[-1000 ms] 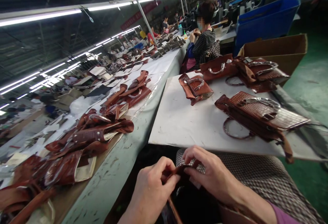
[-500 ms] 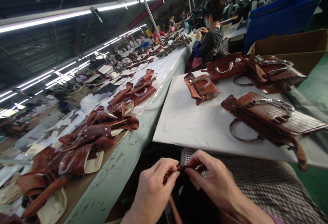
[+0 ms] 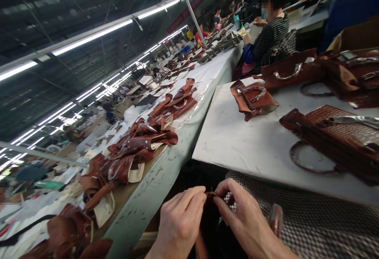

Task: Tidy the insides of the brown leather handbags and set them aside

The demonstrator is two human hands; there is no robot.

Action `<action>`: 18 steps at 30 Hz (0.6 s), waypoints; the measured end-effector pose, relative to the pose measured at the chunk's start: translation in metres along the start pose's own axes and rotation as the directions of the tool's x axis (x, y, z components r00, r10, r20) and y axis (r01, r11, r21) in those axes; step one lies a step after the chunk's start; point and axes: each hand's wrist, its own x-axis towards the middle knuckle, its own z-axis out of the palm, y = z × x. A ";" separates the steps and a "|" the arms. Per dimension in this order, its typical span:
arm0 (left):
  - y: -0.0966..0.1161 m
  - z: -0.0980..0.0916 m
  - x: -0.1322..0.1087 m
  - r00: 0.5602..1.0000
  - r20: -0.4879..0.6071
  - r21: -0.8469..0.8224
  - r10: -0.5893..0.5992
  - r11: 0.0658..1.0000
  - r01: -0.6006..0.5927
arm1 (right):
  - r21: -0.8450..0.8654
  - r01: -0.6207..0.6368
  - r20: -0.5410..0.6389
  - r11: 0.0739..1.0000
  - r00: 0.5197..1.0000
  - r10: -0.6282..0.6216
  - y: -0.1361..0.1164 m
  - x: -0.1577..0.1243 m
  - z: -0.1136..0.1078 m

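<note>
My left hand (image 3: pixel 182 215) is closed, thumb and fingers pinching the upper edge of a brown leather handbag (image 3: pixel 202 245) low in the view, over the lap. Close beside it, my right hand (image 3: pixel 241 211) pinches the same edge, so the fingertips of both hands almost meet. Most of the handbag is dark or hidden behind the hands. Past the right wrist, a plastic-wrapped handle (image 3: pixel 276 219) rests against the checked cloth (image 3: pixel 314 215) over the lap.
A white board (image 3: pixel 237 144) ahead bears a small brown handbag (image 3: pixel 256 97) and larger ones (image 3: pixel 340 140). On the long table (image 3: pixel 160 184) to the left lie several more brown bags (image 3: pixel 127 168). A co-worker in a striped top (image 3: pixel 275 34) sits beyond, near a blue bin (image 3: pixel 352 10).
The view has swung left, so tables and bags appear further right. Both hands keep pinching the handbag's edge, the left with its fingers drawn closer together. The co-worker's hands have shifted.
</note>
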 end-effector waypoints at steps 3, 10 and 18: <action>0.000 -0.002 -0.003 0.999 0.032 0.093 0.012 0.996 -0.015 | -0.033 0.058 -0.014 0.998 0.998 -0.059 0.001 -0.001 0.006; 0.000 -0.001 -0.009 0.996 0.090 0.194 -0.018 0.981 0.000 | -0.161 0.216 -0.039 0.963 0.974 -0.225 0.000 -0.002 0.016; 0.005 -0.006 0.006 0.948 0.248 0.150 -0.198 0.975 0.165 | -0.185 0.216 -0.052 0.959 0.972 -0.230 0.001 -0.006 0.016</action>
